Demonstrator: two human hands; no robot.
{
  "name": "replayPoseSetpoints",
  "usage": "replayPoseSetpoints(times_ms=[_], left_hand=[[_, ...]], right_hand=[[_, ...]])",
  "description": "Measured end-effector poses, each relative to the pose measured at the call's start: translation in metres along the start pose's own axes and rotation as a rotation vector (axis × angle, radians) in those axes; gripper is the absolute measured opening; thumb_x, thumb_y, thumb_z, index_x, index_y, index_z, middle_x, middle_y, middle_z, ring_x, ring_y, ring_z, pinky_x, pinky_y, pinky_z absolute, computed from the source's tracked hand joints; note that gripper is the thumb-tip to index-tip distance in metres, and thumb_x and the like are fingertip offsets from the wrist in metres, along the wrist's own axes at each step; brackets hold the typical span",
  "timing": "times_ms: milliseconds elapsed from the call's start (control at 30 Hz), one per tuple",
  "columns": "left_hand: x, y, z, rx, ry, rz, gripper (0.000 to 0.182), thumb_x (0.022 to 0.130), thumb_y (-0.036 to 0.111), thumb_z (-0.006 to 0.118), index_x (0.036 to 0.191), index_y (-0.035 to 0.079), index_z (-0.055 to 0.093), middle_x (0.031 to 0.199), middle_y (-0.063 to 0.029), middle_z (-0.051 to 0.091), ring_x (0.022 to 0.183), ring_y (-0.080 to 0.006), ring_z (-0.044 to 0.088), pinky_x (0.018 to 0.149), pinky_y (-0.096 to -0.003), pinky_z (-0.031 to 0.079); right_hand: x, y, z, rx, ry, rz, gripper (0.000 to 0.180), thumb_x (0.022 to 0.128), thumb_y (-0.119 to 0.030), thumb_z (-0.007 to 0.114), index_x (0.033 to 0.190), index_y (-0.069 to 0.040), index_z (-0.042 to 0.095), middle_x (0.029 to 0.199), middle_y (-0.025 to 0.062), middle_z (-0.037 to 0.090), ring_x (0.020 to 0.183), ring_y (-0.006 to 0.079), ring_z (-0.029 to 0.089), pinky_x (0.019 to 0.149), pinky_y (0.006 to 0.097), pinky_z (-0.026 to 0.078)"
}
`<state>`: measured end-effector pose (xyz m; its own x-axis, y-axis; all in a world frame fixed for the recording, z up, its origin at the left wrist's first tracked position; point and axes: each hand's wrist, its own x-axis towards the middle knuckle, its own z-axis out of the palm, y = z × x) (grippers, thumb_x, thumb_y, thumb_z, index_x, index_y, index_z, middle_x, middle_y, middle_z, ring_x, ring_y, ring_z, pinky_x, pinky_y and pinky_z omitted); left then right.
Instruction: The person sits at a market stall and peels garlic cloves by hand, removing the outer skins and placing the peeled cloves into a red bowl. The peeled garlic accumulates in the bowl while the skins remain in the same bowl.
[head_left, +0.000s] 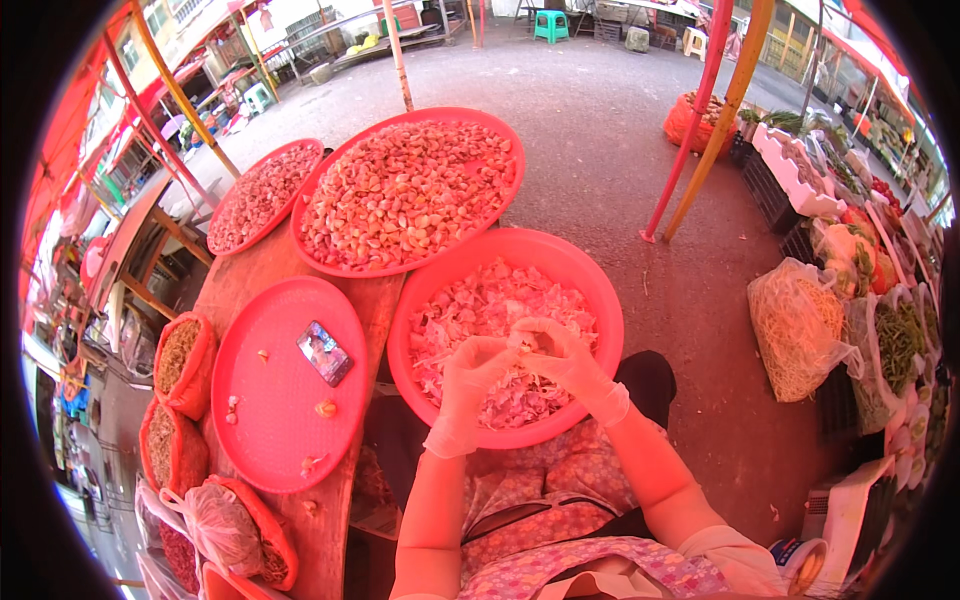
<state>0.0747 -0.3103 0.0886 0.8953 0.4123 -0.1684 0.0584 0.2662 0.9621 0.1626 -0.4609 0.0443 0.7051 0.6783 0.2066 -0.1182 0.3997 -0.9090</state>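
Note:
My left hand (474, 379) and my right hand (564, 360), both in thin translucent gloves, meet fingertip to fingertip over a large basin (504, 440). A small pale garlic clove (526, 346) is pinched between them, partly hidden by the fingers. Papery garlic skins (491, 300) fill much of the basin, which sits at my lap. Left of it, on a wooden table (259, 270), lies a round tray (289, 480) with a few garlic pieces (325, 408) and a smartphone (325, 352) with its screen lit.
A large tray of garlic cloves (409, 195) and a smaller heaped tray (262, 199) stand farther back. Open sacks (184, 360) line the table's left side. Red and yellow poles (694, 142) rise ahead on the right. Bagged vegetables (795, 330) and crates (765, 191) stand at right.

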Motion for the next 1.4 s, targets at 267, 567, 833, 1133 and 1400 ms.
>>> replayPoseSetpoints(times_ms=[267,567,833,1133,1400], left_hand=[[-0.009,-0.005,0.009,0.419,0.06,0.205,0.013,0.089,0.009,0.07,0.099,0.0,0.068,0.082,-0.0011,0.066,0.075,-0.0045,0.058,0.066,-0.0201,0.045],[0.002,-0.025,0.01,0.05,0.038,0.064,0.007,0.089,0.004,0.065,0.083,0.003,0.062,0.075,-0.0011,0.063,0.068,-0.0069,0.057,0.064,-0.0214,0.046],[0.037,-0.043,-0.022,0.04,0.185,-0.196,0.012,0.091,0.016,0.068,0.089,0.006,0.064,0.071,-0.0003,0.059,0.064,-0.0103,0.055,0.063,-0.0251,0.046],[0.002,0.006,0.009,0.082,-0.024,0.057,0.017,0.088,0.013,0.074,0.099,0.005,0.065,0.092,0.0002,0.066,0.078,-0.0073,0.059,0.074,-0.0233,0.048],[0.014,-0.013,-0.017,-0.014,-0.154,-0.018,0.015,0.087,0.012,0.075,0.091,0.004,0.063,0.083,-0.0037,0.067,0.074,-0.0089,0.062,0.067,-0.0232,0.05]], right_hand=[[-0.002,0.004,-0.002,-0.151,0.052,-0.007,0.045,0.087,0.007,0.066,0.129,-0.005,0.054,0.097,-0.0034,0.045,0.098,0.007,0.051,0.083,0.0237,0.046],[-0.002,0.008,-0.006,-0.05,0.085,0.025,0.032,0.089,-0.002,0.068,0.12,-0.002,0.06,0.095,-0.0016,0.056,0.086,0.0066,0.056,0.072,0.024,0.05],[-0.001,-0.004,-0.005,0.134,0.063,0.086,0.037,0.089,0.002,0.066,0.125,-0.003,0.057,0.105,0.0024,0.059,0.092,0.0127,0.062,0.075,0.0272,0.053],[0.004,0.007,-0.007,-0.193,0.019,-0.072,0.047,0.086,0.003,0.064,0.132,-0.003,0.055,0.109,0.0032,0.058,0.1,0.0137,0.06,0.081,0.0279,0.053],[0.001,0.001,-0.006,-0.081,0.004,0.037,0.043,0.089,0.001,0.064,0.131,-0.004,0.055,0.115,0.004,0.06,0.106,0.0132,0.059,0.085,0.0276,0.053]])
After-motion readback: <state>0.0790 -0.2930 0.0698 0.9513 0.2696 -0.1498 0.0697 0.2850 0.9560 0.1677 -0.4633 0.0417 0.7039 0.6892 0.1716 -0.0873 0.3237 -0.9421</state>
